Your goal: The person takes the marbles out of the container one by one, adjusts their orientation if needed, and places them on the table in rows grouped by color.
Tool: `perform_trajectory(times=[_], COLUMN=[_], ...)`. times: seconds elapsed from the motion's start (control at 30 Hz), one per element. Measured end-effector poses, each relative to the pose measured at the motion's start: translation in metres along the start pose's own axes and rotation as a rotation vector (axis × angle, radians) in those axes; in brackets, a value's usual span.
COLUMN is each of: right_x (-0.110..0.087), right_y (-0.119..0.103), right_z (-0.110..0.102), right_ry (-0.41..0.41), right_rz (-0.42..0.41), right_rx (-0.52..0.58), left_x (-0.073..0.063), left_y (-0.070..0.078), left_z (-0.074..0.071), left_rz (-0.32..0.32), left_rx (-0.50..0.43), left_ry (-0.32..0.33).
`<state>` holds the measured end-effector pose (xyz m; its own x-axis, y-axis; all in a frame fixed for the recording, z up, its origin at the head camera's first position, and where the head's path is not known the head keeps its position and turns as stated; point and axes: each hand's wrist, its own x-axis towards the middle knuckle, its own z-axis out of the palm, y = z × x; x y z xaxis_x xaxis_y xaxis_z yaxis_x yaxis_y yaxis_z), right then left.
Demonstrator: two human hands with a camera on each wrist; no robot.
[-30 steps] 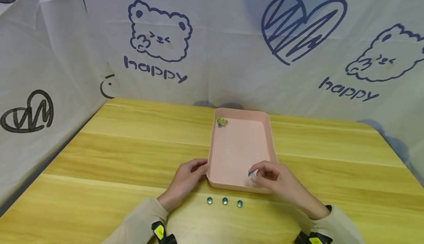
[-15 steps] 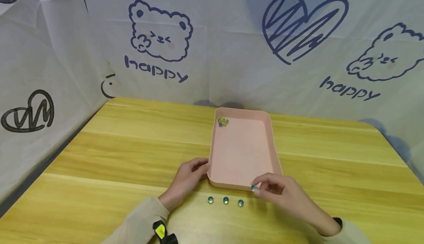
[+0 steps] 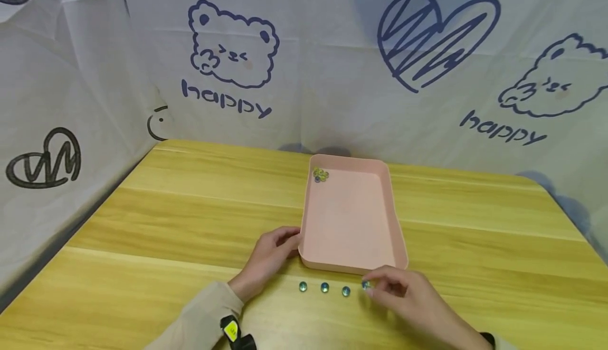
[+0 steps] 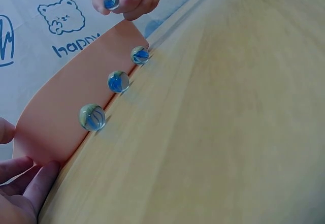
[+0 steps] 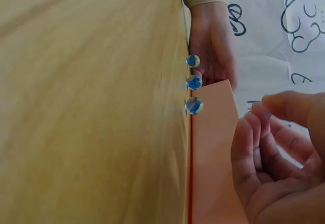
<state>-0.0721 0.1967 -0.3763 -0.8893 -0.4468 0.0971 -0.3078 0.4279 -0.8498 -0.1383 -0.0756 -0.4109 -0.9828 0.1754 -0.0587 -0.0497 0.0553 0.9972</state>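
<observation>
My right hand (image 3: 404, 292) pinches a clear glass marble (image 3: 366, 285) with a blue swirl between thumb and index finger. It hangs just off the right near corner of the pink tray (image 3: 349, 223). The left wrist view shows this marble (image 4: 111, 1) in the fingertips; the right wrist view mostly hides it. Three similar marbles, among them the middle one (image 3: 324, 287), stand in a row on the table before the tray's near wall. My left hand (image 3: 266, 257) rests against the outside of the tray's left wall near its front corner, its fingertips touching the wall.
A small cluster of yellowish marbles (image 3: 320, 174), with a bluish one, lies in the tray's far left corner. The wooden table (image 3: 190, 207) carries everything. A white cloth (image 3: 328, 91) with drawings hangs behind and to the left.
My right hand has carried its marble from above the tray's near right part, over the front wall, towards me to the right end of the row. My left hand stays at the tray.
</observation>
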Motion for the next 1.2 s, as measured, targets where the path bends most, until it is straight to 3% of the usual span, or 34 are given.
perform_trajectory(times=[0.1, 0.43, 0.63, 0.9, 1.2], right_x=[0.0, 0.0, 0.002, 0.006, 0.005], right_y=[-0.002, 0.003, 0.007, 0.011, 0.012], right_z=[0.001, 0.005, 0.004, 0.001, -0.001], right_ry=[0.006, -0.018, -0.049, -0.108, -0.104], right_rz=[0.065, 0.097, 0.126, 0.131, 0.133], right_rx=[-0.02, -0.058, -0.027, 0.012, 0.0], left_x=[0.0, 0.0, 0.0, 0.001, 0.002], left_y=[-0.002, -0.003, -0.005, -0.004, -0.002], left_z=[0.0, 0.001, 0.0, -0.001, 0.001], left_rz=[0.006, 0.009, 0.009, 0.003, -0.007], left_rx=[-0.002, -0.013, -0.002, 0.008, 0.005], left_ry=[-0.003, -0.012, -0.003, 0.01, 0.011])
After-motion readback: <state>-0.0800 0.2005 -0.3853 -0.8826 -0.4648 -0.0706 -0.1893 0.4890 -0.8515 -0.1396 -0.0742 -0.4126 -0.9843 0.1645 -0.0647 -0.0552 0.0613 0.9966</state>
